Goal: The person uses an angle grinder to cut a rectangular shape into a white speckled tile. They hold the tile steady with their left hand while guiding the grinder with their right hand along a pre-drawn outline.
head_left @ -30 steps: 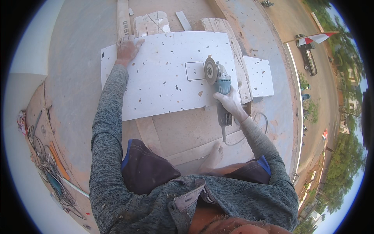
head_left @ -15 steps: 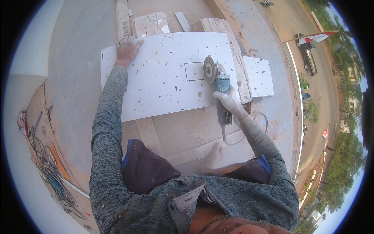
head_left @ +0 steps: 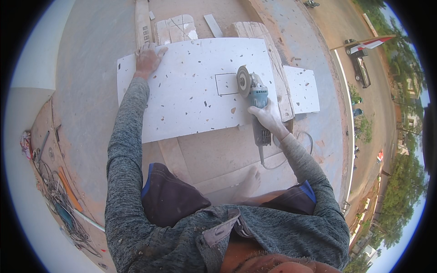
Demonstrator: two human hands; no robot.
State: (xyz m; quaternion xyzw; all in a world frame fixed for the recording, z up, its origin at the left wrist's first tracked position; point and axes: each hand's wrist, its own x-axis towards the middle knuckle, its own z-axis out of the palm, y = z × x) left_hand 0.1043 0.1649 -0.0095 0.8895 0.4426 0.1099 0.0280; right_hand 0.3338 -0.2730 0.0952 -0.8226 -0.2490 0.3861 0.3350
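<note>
Your left hand (head_left: pixel 148 59) lies flat, fingers spread, on the far left corner of the large white speckled stone slab (head_left: pixel 191 91) lying on the floor. Centre-right, a pencilled rectangle (head_left: pixel 226 84). Your right hand (head_left: pixel 266 117) grips the blue angle grinder (head_left: pixel 255 93), disc at the rectangle's right edge.

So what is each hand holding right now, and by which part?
The right hand grips the angle grinder around its body, behind the disc. The left hand holds nothing; it presses flat on the white speckled slab.
</note>
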